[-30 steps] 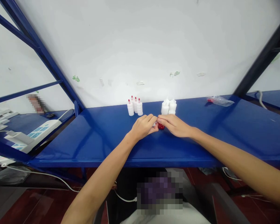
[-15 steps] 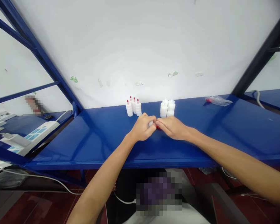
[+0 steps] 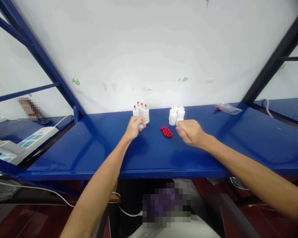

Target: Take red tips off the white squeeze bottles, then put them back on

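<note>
My left hand [image 3: 134,127] is closed around a small white squeeze bottle [image 3: 141,126], most of which the fingers hide. It is in front of several white bottles with red tips [image 3: 146,114] that stand upright in a group. My right hand [image 3: 191,133] is curled shut; whatever it may hold is hidden. It hovers just in front of several white bottles [image 3: 173,116] without red tips. Between my hands, a cluster of small red caps [image 3: 166,132] lies on the blue table.
A clear plastic bag [image 3: 228,108] with something red in it lies on the blue table [image 3: 221,158] at the back right. Blue frame posts rise on both sides. Power strips [image 3: 32,142] are at the left, and a white wall stands behind.
My hands were together over the red caps and have moved apart. The left went left with the bottle, the right slightly right, uncovering the caps.
</note>
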`<action>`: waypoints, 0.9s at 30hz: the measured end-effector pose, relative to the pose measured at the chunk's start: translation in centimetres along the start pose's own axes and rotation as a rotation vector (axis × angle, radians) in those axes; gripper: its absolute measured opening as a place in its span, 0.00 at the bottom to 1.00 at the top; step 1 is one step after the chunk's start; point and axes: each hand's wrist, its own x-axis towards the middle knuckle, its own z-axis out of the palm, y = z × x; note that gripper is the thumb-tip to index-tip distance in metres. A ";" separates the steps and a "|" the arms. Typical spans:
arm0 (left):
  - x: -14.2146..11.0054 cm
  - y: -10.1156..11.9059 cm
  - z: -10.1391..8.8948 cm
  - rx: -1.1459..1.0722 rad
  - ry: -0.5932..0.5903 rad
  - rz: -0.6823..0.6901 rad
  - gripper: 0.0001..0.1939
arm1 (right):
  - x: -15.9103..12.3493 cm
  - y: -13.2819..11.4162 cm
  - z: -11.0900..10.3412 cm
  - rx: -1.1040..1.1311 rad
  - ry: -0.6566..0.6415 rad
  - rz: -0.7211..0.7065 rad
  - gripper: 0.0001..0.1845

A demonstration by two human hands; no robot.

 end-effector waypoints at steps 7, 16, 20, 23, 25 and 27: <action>-0.5 -0.8 0.3 0.147 -0.105 -0.006 0.16 | 0.1 1.8 -0.7 0.026 -0.424 0.218 0.17; -1.1 -0.2 1.3 0.355 -0.131 0.011 0.16 | -0.4 3.4 -0.1 0.136 -0.581 0.273 0.10; -1.2 -0.1 1.1 0.457 -0.130 0.058 0.14 | -0.5 3.8 0.3 0.218 -0.609 0.295 0.10; -1.1 -0.2 1.2 0.564 -0.138 0.099 0.16 | -0.5 3.9 0.7 0.283 -0.612 0.309 0.11; -1.0 -0.3 1.2 0.621 -0.144 0.144 0.18 | -0.5 3.8 0.9 0.296 -0.603 0.323 0.12; -0.9 -0.3 1.2 0.642 -0.140 0.182 0.19 | -0.5 3.7 0.9 0.288 -0.593 0.327 0.12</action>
